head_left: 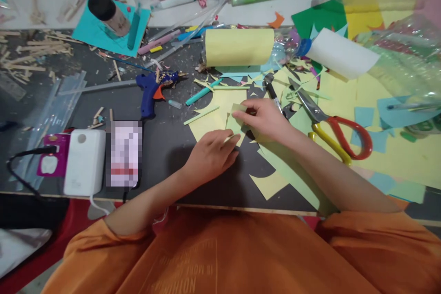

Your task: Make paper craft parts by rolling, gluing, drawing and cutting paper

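Observation:
A small piece of pale green paper (234, 122) is between my hands at the middle of the table. My right hand (266, 118) pinches its upper end between thumb and fingers. At its lower end, my left hand (214, 152) has its fingers curled round the paper's edge, and the fingertips are partly hidden. Beneath lies a sheet of yellow paper (203, 125) with cut edges. Thin rolled green paper strips (201, 115) rest on and beside it. A black marker (272, 91) lies just beyond my right hand, and scissors with red and yellow handles (322, 119) lie to its right.
A blue glue gun (149, 94) lies left of centre, near a white power bank (84, 161) and a phone (124, 154). A plastic bottle wrapped in yellow paper (239, 47) lies behind my hands. Paper scraps (270, 184) and wooden sticks (43, 53) are scattered about.

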### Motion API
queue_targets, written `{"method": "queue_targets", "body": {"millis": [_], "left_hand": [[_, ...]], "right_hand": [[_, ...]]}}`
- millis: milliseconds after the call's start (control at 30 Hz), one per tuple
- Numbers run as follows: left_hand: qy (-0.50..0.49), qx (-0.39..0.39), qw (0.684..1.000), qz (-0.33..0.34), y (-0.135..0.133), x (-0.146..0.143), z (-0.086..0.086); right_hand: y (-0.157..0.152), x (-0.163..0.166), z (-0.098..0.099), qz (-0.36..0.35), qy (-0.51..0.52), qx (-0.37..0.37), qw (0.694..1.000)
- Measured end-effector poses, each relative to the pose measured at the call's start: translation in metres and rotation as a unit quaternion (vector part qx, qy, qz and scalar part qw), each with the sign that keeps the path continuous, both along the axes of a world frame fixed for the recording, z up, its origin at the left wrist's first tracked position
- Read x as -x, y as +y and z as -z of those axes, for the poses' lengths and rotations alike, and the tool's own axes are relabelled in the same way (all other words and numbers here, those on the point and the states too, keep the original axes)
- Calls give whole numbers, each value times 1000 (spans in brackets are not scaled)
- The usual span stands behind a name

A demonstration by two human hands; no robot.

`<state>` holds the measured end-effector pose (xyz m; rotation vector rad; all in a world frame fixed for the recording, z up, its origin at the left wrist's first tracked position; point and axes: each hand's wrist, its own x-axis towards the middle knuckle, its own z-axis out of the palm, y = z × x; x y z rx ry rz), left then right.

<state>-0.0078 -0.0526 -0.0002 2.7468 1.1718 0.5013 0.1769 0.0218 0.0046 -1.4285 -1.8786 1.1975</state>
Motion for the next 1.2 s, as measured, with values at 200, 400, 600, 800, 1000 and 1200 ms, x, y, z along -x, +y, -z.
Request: {"method": "queue_targets", "body": {"millis": [200, 400, 600, 800, 1000, 1200], "left_hand": [[62, -23, 998, -21, -9, -6, 2], [82, 14, 996, -18, -10, -5, -4], [87, -12, 996, -15, -13, -6, -6], [80, 31, 996, -23, -14, -6, -7], [80, 22, 996, -21, -15, -6, -4], [76, -7, 997, -19, -15, -5, -2]], "right_hand": [[3, 0, 2, -18, -34, -41, 998], [6, -7, -6, 33, -24, -58, 998], [6, -42, -26, 75, -212, -133, 965], [8, -60, -13, 67, -296, -112, 946], [9, -54, -27, 138, -142, -127, 972], [5, -38, -26, 140, 185, -12, 973]]}}
